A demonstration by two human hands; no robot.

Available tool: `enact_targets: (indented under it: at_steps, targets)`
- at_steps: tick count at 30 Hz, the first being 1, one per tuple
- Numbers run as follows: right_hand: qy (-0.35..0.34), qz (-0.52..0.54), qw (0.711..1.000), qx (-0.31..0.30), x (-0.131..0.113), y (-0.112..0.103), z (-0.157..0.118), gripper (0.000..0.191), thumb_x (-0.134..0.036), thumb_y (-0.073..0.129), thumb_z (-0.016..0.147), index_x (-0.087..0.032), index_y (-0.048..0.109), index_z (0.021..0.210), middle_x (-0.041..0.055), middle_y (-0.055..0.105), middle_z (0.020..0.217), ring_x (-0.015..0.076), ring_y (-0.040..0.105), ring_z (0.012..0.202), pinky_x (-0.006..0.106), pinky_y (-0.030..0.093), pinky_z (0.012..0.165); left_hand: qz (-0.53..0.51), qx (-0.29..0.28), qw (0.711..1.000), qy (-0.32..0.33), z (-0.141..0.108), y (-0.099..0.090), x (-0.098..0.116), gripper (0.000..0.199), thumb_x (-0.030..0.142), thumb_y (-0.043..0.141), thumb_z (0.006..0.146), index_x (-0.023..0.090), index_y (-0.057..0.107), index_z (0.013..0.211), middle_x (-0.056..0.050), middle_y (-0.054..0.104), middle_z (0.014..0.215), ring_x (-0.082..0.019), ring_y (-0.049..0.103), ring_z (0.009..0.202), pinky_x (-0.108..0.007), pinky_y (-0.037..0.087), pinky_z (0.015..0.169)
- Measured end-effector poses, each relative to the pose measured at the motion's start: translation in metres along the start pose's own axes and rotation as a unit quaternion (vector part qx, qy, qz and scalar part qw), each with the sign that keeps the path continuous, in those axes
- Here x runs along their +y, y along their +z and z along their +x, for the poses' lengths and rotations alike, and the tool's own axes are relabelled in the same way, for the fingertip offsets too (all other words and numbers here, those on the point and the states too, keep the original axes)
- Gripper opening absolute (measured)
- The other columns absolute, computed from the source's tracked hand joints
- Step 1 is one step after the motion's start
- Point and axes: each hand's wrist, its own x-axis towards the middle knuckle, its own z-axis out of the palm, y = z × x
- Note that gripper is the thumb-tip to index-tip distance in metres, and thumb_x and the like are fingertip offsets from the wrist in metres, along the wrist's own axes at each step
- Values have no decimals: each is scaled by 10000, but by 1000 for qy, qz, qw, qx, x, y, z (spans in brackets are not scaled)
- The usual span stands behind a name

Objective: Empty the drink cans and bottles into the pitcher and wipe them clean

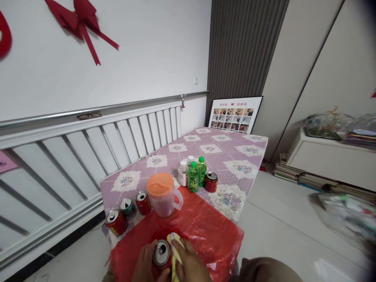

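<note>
At the near edge of the table, my left hand [146, 261] is wrapped round a red drink can [161, 253], its opened top facing up. My right hand [190, 261] grips a yellow cloth [175, 244] and presses it against the can's right side. Beneath both hands lies a red plastic sheet [211, 235], with the rim of a red bowl or basin [167, 232] showing just behind the can. A clear pitcher [163, 203] with an orange lid stands beyond, its handle to the right. The lower parts of my fingers run out of frame.
Two red cans [116, 222] and a green can [127, 208] stand left of the pitcher. Green-capped bottles [193, 178], white-capped bottles [182, 174] and another red can [211, 182] stand behind it. A flowered tablecloth [211, 148] covers the table, beside a white radiator [123, 137].
</note>
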Motion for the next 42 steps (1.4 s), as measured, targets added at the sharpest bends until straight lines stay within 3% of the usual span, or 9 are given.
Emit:
enact_targets:
  at_steps: [7,14,18,21,27,31,34,39,42]
  targets:
    - [16,-33,999,-19,-1,4,0,713,-20,498,743,-178,485,1438,153,473,1500,233,490,1351,285,380,1107,-35,-4,999,-29,2,-3,-2,542,238,723,625,155,605,1147,-130,721,1083,-309,696,1027,-452,592,911]
    - [20,-22,999,-16,0,5,-1,746,-14,526,699,-213,518,1418,145,504,1480,273,526,1319,324,425,1081,-40,-139,989,31,13,-24,-16,745,175,709,664,147,506,1381,-161,602,1382,-310,600,1247,-404,546,1018]
    - [25,-50,998,-33,-5,1,-2,738,-5,513,715,-186,499,1431,175,469,1501,276,514,1329,320,426,1079,-32,-179,982,39,14,-31,-18,731,151,666,696,167,496,1407,-142,569,1418,-299,564,1287,-387,511,1059]
    - [23,-51,998,-35,-8,-2,-3,738,-2,505,720,-182,490,1436,171,461,1508,267,500,1341,318,411,1093,-27,-164,986,27,11,-31,-13,677,134,669,672,169,571,1341,-137,636,1346,-299,620,1223,-364,542,1022]
    - [12,-30,999,-31,-7,-6,-6,751,10,491,713,-162,475,1444,162,420,1537,234,438,1389,272,345,1135,-47,-55,997,-15,5,-23,13,540,157,670,710,183,614,1246,-132,698,1234,-296,660,1153,-416,565,986]
    - [-14,-10,1000,4,-3,-8,-8,702,-35,479,760,-169,467,1449,153,404,1547,224,401,1413,283,327,1150,-54,-4,998,-21,3,-17,25,473,224,676,749,160,608,1213,-147,701,1181,-302,672,1118,-441,577,955]
    - [-15,-15,1000,10,-2,-5,-7,690,-57,477,782,-179,450,1460,151,396,1552,220,396,1415,284,338,1143,-54,17,998,-23,1,-9,23,465,264,686,746,154,606,1191,-153,700,1162,-309,673,1105,-459,575,949]
    - [50,-72,995,-45,-7,1,-1,740,-16,480,762,-202,427,1476,165,406,1545,254,477,1360,314,407,1096,-60,45,997,-30,-6,5,11,489,252,657,715,124,582,1181,-169,697,1133,-315,681,1070,-463,576,925]
    - [60,-91,993,-50,-10,2,1,738,-18,482,771,-212,418,1481,176,398,1548,274,508,1334,333,439,1067,-62,35,996,-51,-10,8,5,521,246,672,685,132,577,1184,-160,698,1137,-315,682,1068,-462,573,934]
